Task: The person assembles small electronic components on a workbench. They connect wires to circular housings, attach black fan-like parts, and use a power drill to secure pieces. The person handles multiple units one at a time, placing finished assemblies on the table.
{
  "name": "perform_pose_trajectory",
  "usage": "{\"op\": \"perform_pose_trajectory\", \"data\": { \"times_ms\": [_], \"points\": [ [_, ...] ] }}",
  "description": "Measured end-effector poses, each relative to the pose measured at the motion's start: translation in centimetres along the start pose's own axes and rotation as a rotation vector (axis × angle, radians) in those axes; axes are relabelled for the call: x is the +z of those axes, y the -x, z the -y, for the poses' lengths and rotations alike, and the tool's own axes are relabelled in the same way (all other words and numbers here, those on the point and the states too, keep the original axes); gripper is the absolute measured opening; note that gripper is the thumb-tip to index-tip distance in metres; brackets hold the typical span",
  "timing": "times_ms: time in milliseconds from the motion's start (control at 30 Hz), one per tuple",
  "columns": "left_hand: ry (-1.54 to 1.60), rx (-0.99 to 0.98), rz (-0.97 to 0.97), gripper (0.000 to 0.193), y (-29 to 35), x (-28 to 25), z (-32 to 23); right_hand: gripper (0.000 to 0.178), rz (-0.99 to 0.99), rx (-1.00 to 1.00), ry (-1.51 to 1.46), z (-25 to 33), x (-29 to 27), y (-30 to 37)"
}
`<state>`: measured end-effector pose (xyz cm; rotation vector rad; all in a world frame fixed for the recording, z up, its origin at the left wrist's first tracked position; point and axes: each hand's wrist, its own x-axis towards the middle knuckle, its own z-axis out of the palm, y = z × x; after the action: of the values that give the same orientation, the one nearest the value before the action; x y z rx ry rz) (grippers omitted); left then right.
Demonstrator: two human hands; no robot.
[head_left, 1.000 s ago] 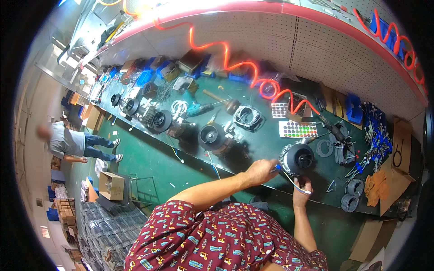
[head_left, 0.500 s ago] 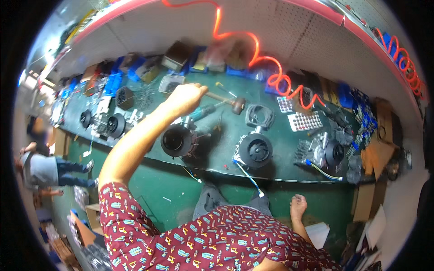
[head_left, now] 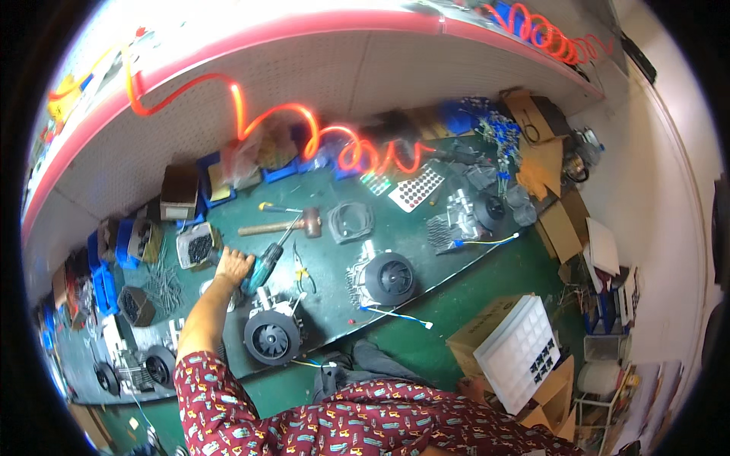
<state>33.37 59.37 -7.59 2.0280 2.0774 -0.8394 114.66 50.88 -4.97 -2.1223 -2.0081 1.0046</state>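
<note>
Left hand (head_left: 233, 266) stretched out over green bench (head_left: 426, 266), fingers curled onto grip of teal power drill (head_left: 261, 269), lying just right of knuckles. Wooden mallet (head_left: 283, 225) beyond fingertips, black round motor (head_left: 271, 337) near wrist. Right hand out of sight.

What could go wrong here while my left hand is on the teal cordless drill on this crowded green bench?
The left hand grips the teal cordless drill amid clutter: swinging it up could knock the wooden-handled mallet or the small pliers nearby. The black round fan motor sits close to the green bench's front edge, so a bump might push it off. Its loose wire hangs over that edge and could snag.
</note>
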Motion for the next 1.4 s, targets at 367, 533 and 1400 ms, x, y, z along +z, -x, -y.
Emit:
{"op": "perform_pose_trajectory", "data": {
  "times_ms": [367,533,1400],
  "points": [
    [0.186,0.075,-0.069,0.058,8.3,-19.9,4.3,0.025,-0.477,-0.218,-0.506,17.1,-2.8,-10.4],
    [0.607,-0.019,-0.270,0.051,14.3,-25.1,4.3,0.019,-0.374,-0.404,-0.789,31.2,-6.5,-18.7],
    [1.745,-0.640,-0.385,0.063,27.9,-24.8,-17.6,0.043,-0.070,-0.481,0.262,50.8,-1.5,-61.9]
  ]
}}
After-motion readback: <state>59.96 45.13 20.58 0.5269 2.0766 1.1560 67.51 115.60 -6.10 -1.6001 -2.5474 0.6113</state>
